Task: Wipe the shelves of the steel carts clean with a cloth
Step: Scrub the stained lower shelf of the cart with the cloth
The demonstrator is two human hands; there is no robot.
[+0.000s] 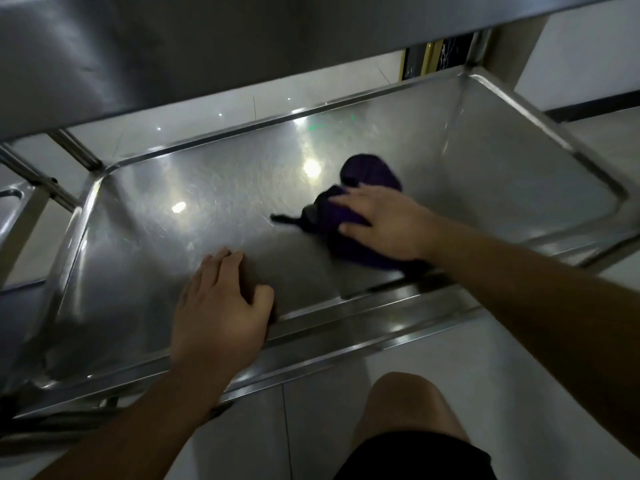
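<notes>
Right hand (384, 221) presses flat on the purple cloth (349, 216), left hand (221, 303) rests spread on the steel shelf (166, 216) beside it; bunched cloth risks missing corners.

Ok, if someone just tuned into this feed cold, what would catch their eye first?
Most likely the dark purple cloth, bunched on the right half of the shiny steel shelf, with the right hand pressing flat on it. Next, the left hand resting on the shelf's near edge, fingers on the steel. Bright ceiling-light reflections dot the shelf's middle, under another steel shelf overhead.
</notes>
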